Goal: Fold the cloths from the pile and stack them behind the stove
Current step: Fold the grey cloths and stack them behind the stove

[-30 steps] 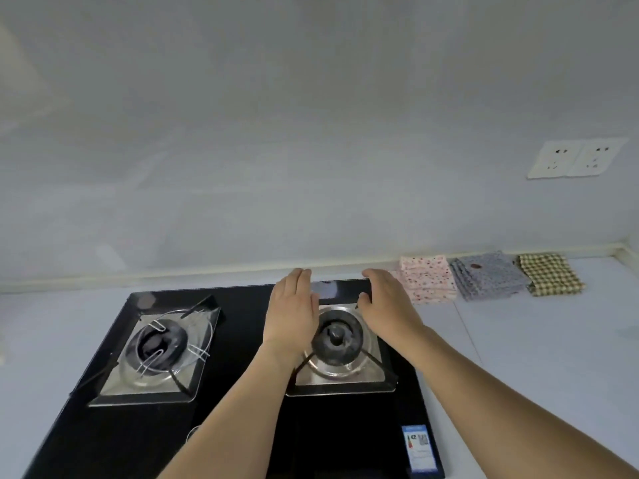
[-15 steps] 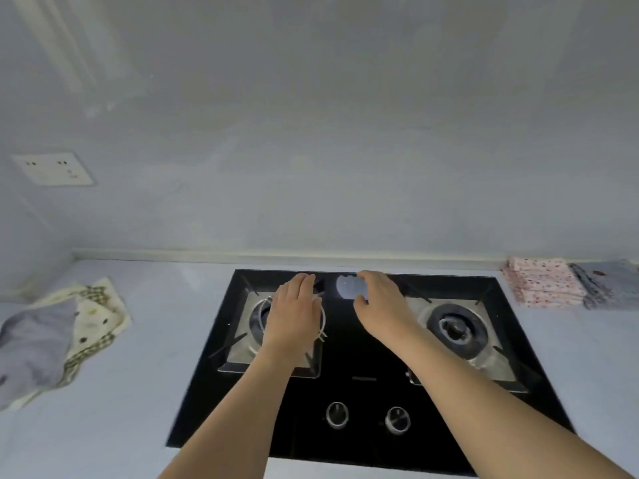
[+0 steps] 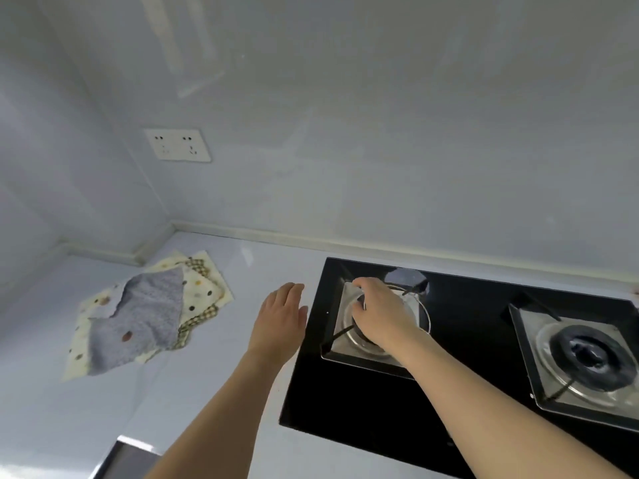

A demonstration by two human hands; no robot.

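Note:
A loose pile of cloths lies on the counter at the left: a grey cloth (image 3: 141, 319) on top of a cream dotted cloth (image 3: 202, 288) with a checked border. My left hand (image 3: 280, 323) hovers open, fingers straight, over the counter between the pile and the black stove (image 3: 460, 371). My right hand (image 3: 380, 312) is over the stove's left burner, fingers loosely bent, holding nothing. The folded stacks behind the stove are out of view except a sliver at the right edge.
The stove's right burner (image 3: 587, 357) sits at the right. A wall socket (image 3: 178, 145) is above the pile. The back wall meets the counter (image 3: 69, 426) along a pale strip. A dark edge (image 3: 121, 458) shows at the counter's front.
The view has swung left, bringing the cloth pile closer to centre. Both hands have moved left across the stove; my left hand is now off the stove, over the counter.

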